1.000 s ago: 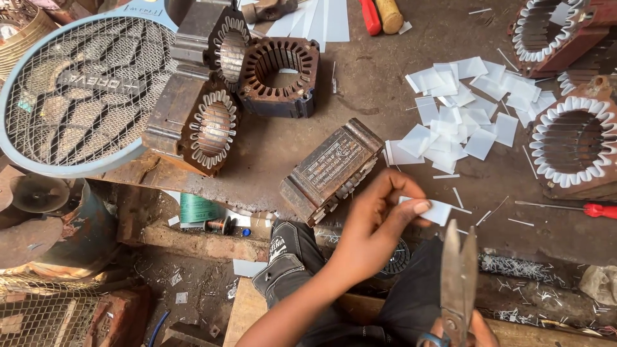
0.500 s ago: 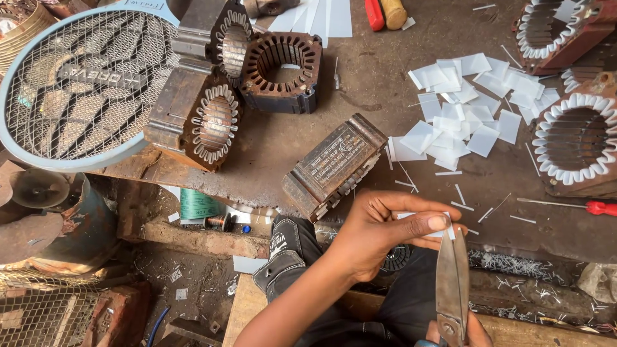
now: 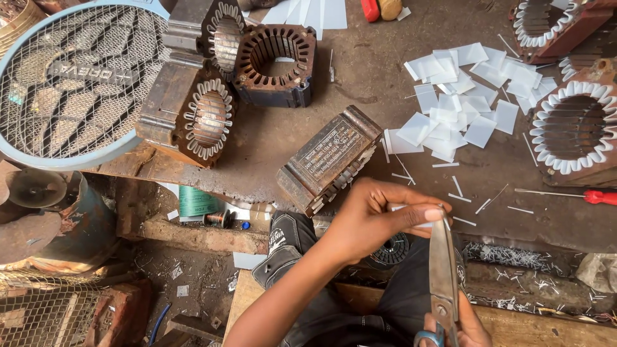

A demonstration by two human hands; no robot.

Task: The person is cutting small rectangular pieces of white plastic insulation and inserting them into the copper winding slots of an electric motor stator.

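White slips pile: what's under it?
Bare workbench shows between and around the white slips. The slips overlap, so lower ones are partly covered; anything small beneath them can't be seen. Loose thin strips lie just below the pile.

Round wire-mesh fan guard [image 3: 71, 83] at the workbench's [image 3: 360, 96] far left, three rusty laminated stator cores [image 3: 218, 83] just right of it, boxy metal motor block [image 3: 329, 159] in the middle, heap of white paper squares [image 3: 463, 103] further right, two paper-lined stators [image 3: 572, 125] at the right edge, red-handled screwdriver [image 3: 569, 195] lying before them.
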